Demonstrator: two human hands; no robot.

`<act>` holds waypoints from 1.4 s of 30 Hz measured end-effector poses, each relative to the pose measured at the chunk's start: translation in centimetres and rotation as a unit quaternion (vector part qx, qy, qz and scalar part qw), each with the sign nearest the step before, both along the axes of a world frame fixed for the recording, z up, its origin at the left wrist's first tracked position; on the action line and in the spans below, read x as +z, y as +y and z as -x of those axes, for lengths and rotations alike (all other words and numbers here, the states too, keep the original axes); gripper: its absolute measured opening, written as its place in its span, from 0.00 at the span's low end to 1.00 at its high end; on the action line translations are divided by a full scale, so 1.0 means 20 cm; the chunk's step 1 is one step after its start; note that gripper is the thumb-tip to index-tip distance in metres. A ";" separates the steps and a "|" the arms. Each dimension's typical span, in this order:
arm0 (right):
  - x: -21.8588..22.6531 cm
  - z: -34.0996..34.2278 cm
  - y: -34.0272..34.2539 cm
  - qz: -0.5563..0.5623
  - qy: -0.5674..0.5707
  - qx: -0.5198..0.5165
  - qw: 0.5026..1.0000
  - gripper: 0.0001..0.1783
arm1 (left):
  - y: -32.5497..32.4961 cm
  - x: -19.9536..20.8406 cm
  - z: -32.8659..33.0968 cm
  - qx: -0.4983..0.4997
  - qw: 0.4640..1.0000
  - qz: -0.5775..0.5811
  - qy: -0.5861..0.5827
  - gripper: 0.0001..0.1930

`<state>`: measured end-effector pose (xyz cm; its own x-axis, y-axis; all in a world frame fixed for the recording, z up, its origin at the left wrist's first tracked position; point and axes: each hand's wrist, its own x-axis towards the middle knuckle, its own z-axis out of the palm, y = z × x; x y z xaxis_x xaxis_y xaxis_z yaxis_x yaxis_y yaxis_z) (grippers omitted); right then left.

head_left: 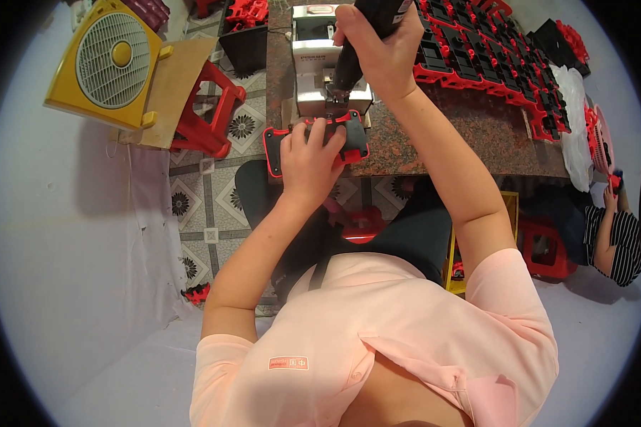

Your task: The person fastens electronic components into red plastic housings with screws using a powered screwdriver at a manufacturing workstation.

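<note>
A: Left hand (308,158)?

B: Flat on the red-and-black case (315,142), fingers spread over its top, pressing it down. Not wrapped around it, just pinning it.

A: Where's the case?

B: At the near edge of the brown stone table (477,135), left end overhanging a bit. It's under the left hand and just in front of the small grey machine (320,57).

A: Right hand (379,50)?

B: Clamped around a black power driver (356,50), fist closed on the body. The tip points down at the far edge of the case, right beside the left fingertips. Can't tell if the tip touches the case.

A: So the case sits below the right hand?

B: Yes, below and toward the person, with the left hand between it and the body.

A: Anything else around?

B: Rows of the same red-and-black cases (491,50) across the right part of the table. Yellow box fan (107,60) far left, leaning on a board over a red stool (210,114). Another red stool (545,249) on the right, next to a second person's arm in a striped sleeve (623,245). Patterned tile floor (206,206) under the table. The person working wears a pink shirt (377,341).
</note>
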<state>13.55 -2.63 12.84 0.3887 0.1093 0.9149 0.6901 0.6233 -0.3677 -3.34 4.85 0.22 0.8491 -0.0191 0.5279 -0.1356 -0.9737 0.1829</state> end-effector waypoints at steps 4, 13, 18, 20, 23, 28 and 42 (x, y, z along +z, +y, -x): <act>-0.03 0.06 -0.01 0.093 0.121 -0.095 0.984 0.15 | 0.00 -0.02 0.00 0.003 1.000 0.000 -0.003 0.33; 0.02 0.05 0.00 0.159 0.216 -0.079 0.960 0.12 | -0.01 -0.01 0.00 -0.007 1.000 0.012 0.001 0.32; 0.05 0.05 -0.16 0.050 0.061 0.017 0.997 0.12 | -0.02 0.01 0.00 0.003 1.000 0.005 0.001 0.34; 0.09 0.22 -0.30 0.123 0.112 -0.047 0.985 0.12 | -0.01 0.01 -0.01 0.007 1.000 -0.010 -0.007 0.36; 0.05 0.32 -0.37 0.083 0.196 -0.006 0.977 0.09 | 0.00 0.00 -0.01 0.013 1.000 -0.012 -0.005 0.35; -0.01 0.33 -0.42 0.146 0.150 -0.030 0.977 0.23 | -0.01 0.00 -0.02 -0.001 1.000 0.009 0.013 0.33; -0.06 0.36 -0.42 0.137 0.158 -0.037 0.977 0.30 | -0.03 0.00 -0.02 0.015 1.000 -0.006 0.012 0.34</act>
